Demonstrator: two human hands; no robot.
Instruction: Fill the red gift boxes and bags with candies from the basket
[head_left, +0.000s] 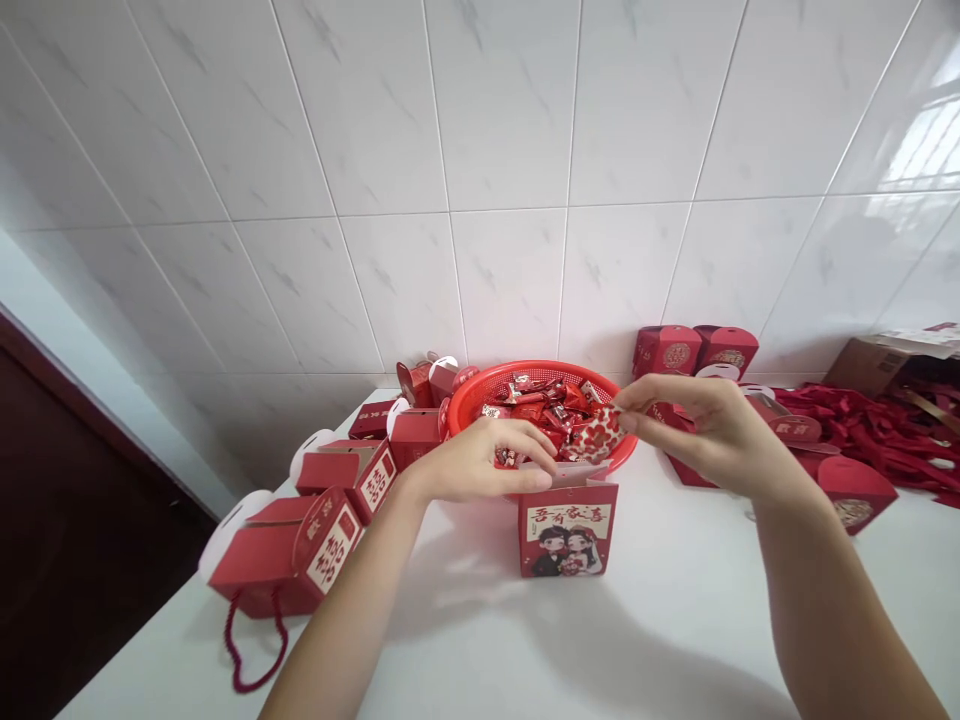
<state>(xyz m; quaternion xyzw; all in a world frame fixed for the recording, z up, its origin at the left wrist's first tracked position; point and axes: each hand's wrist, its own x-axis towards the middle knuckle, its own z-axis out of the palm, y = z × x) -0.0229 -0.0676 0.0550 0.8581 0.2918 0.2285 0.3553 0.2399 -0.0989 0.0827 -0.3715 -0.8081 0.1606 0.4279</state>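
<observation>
A red gift box (568, 532) with a printed couple stands upright on the white table, its top open. My right hand (686, 425) pinches a red-and-white patterned candy packet (598, 434) above the box's right rear side. At the box's upper left, my left hand (491, 460) is spread with its fingers apart and nothing visible between them. Behind the box lies a red plastic basket (466, 401) holding many wrapped candies (551, 402), partly hidden by both hands. The inside of the box cannot be seen.
Several red boxes (262, 555) line the table's left side, one with a cord handle (235, 655). More red boxes (667, 350) stand at the back right, beside red ribbons (862, 415) and a cardboard carton (862, 368). A tiled wall (510, 280) rises behind.
</observation>
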